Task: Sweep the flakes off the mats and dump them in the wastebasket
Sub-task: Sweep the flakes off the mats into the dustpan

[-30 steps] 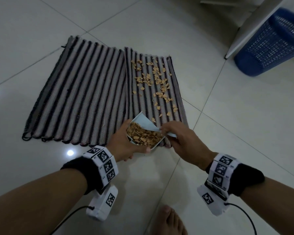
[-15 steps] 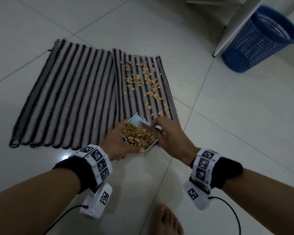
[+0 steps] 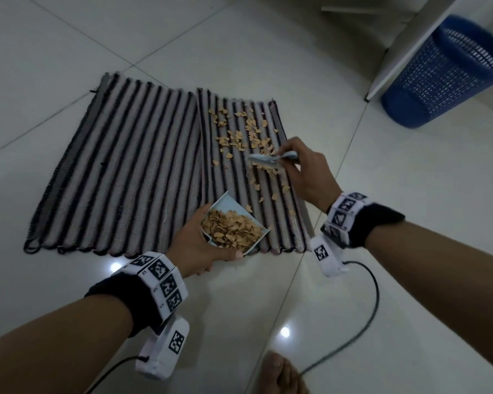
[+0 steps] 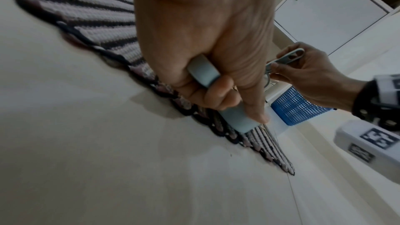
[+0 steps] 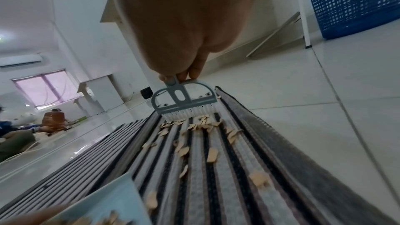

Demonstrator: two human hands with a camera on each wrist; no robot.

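My left hand [image 3: 199, 245] is wrapped around the handle of the small dustpan [image 3: 234, 223]: the left wrist view shows my fingers [image 4: 218, 95] curled under the grey-blue handle and my thumb lying straight along its top. I hold the pan at the near edge of the right mat [image 3: 254, 172], its open mouth turned away from me and up the mat. A heap of tan flakes [image 3: 231, 230] lies in the pan, just beyond my knuckles.

My right hand [image 3: 308, 177] reaches further out over the same mat, wrist bent and palm turned down. My fingers [image 5: 194, 71] pinch the short handle of the little brush [image 5: 184, 99], closed firmly on it. The brush head points toward my left, its white bristles down on the mat's ridges. Loose flakes [image 3: 239, 137] lie scattered beyond the bristles, and a thinner trail runs back along the stripes between the brush and the pan.

The left mat [image 3: 125, 172] lies beside my left hand, edge to edge with the right one. The blue mesh wastebasket [image 3: 444, 75] stands on the tiled floor [image 3: 410, 194] well beyond my right hand, off to its right, next to a white furniture leg [image 3: 393, 64].
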